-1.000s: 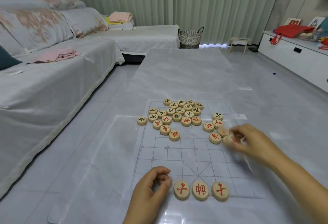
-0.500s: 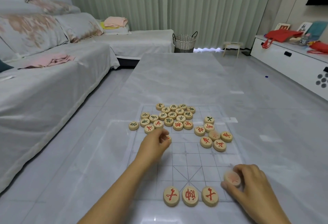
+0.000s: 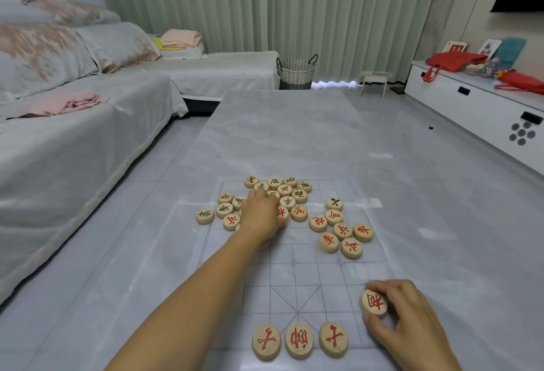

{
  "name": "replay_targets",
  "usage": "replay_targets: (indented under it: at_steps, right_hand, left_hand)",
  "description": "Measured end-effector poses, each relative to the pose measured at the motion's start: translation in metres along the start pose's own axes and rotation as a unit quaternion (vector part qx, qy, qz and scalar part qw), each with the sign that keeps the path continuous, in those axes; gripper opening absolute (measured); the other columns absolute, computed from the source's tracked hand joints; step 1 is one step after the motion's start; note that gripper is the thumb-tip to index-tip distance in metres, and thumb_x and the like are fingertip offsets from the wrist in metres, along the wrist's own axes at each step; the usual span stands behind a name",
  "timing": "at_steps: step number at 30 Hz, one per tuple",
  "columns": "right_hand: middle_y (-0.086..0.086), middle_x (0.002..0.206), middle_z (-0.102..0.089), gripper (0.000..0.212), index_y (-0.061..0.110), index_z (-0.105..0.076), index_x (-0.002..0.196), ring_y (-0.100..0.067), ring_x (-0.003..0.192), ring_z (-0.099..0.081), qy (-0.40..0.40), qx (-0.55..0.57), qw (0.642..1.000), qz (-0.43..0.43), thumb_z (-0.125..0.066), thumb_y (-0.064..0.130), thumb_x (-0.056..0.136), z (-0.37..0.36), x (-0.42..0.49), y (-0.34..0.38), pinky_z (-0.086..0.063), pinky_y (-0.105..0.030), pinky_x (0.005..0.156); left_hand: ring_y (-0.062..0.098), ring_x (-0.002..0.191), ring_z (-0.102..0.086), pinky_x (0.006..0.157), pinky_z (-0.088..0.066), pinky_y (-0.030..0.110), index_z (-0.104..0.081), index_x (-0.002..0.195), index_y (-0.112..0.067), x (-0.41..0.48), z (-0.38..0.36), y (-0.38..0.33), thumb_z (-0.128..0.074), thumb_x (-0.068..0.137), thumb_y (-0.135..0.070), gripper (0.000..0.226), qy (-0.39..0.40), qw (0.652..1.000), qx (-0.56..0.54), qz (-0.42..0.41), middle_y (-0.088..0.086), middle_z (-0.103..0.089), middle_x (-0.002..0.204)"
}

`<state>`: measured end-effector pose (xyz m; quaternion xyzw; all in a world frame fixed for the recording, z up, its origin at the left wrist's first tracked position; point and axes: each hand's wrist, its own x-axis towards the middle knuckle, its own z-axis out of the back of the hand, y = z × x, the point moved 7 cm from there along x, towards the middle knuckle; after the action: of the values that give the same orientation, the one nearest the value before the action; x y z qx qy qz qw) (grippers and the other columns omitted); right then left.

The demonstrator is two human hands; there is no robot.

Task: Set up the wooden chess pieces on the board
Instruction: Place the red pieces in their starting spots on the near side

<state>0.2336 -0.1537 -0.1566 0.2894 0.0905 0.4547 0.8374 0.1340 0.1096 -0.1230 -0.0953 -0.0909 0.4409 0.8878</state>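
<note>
A clear plastic chess board [image 3: 294,276] with a grey grid lies on the table. Three red-lettered wooden pieces [image 3: 298,340] stand in a row on its near edge. My right hand [image 3: 406,320] pinches one red-lettered piece [image 3: 373,302], tilted up, just right of that row. My left hand [image 3: 262,213] reaches over the pile of loose pieces [image 3: 282,194] at the board's far end, fingers down among them; what they touch is hidden. A second cluster of red pieces [image 3: 341,231] lies to the right.
The board lies on a long grey marble table [image 3: 288,135]. A covered sofa [image 3: 73,123] runs along the left. A woven basket [image 3: 296,72] stands beyond the table, and a white cabinet [image 3: 477,105] with red bags is at the right.
My left hand has reached farther forward into the pile. My right hand has turned its piece up so that the red letter shows, beside the near row.
</note>
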Motion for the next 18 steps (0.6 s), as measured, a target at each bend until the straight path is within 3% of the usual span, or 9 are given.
replay_targets:
  at_steps: [2, 5, 8, 12, 15, 18]
  right_hand:
    - [0.018, 0.099, -0.044, 0.041, 0.036, -0.056, 0.111, -0.006, 0.096, -0.044, -0.004, 0.007, 1.000, 0.007, -0.072, 0.027, 0.074, 0.001, -0.002, 0.001, -0.034, -0.023, 0.084]
    - [0.014, 0.101, -0.045, 0.040, 0.034, -0.056, 0.114, -0.005, 0.097, -0.044, 0.002, 0.008, 1.000, 0.009, -0.069, 0.027, 0.077, 0.002, -0.004, 0.002, -0.034, -0.022, 0.084]
    - [0.010, 0.104, -0.046, 0.039, 0.030, -0.057, 0.115, -0.006, 0.097, -0.043, 0.006, 0.001, 1.000, 0.003, -0.068, 0.024, 0.078, 0.003, -0.005, 0.003, -0.034, -0.024, 0.084]
    - [0.008, 0.102, -0.049, 0.039, 0.026, -0.060, 0.115, -0.011, 0.096, -0.045, 0.013, -0.009, 1.000, 0.012, -0.069, 0.019, 0.077, 0.005, -0.007, 0.008, -0.035, -0.027, 0.083]
    - [0.010, 0.102, -0.048, 0.039, 0.026, -0.059, 0.116, -0.011, 0.098, -0.043, 0.023, -0.020, 0.999, 0.022, -0.069, 0.020, 0.078, 0.005, -0.010, 0.012, -0.035, -0.029, 0.086]
    - [0.010, 0.104, -0.048, 0.039, 0.025, -0.058, 0.117, -0.014, 0.104, -0.043, 0.035, -0.016, 0.999, 0.031, -0.068, 0.018, 0.079, 0.005, -0.018, 0.012, -0.033, -0.029, 0.088]
  left_hand:
    - [0.027, 0.115, -0.043, 0.094, -0.036, 0.035, -0.055, 0.119, -0.014, -0.016, 0.015, 0.010, -0.063, 0.082, -0.025, 0.039, -0.016, 0.995, -0.102, 0.004, 0.009, -0.050, 0.123]
    - [0.016, 0.091, -0.054, 0.080, -0.044, 0.028, -0.058, 0.115, -0.016, -0.066, 0.042, 0.031, -0.069, 0.078, -0.020, 0.038, -0.013, 0.972, -0.234, 0.010, 0.002, -0.056, 0.109]
    - [0.004, 0.078, -0.053, 0.068, -0.040, 0.013, -0.060, 0.104, -0.025, -0.133, 0.048, 0.054, -0.070, 0.078, -0.024, 0.027, 0.012, 0.970, -0.241, 0.019, -0.007, -0.057, 0.097]
    - [0.006, 0.090, -0.054, 0.079, -0.041, 0.012, -0.060, 0.103, -0.030, -0.202, 0.019, 0.069, -0.075, 0.072, -0.028, 0.034, 0.038, 0.969, -0.240, 0.031, -0.012, -0.055, 0.096]
    - [0.008, 0.099, -0.050, 0.094, -0.042, 0.026, -0.060, 0.113, -0.029, -0.220, 0.003, 0.069, -0.074, 0.070, -0.036, 0.045, 0.022, 0.972, -0.231, 0.027, -0.019, -0.048, 0.097]
    - [0.009, 0.100, -0.049, 0.096, -0.041, 0.031, -0.058, 0.117, -0.031, -0.223, 0.003, 0.071, -0.070, 0.065, -0.046, 0.056, 0.007, 0.970, -0.242, 0.032, -0.021, -0.046, 0.097]
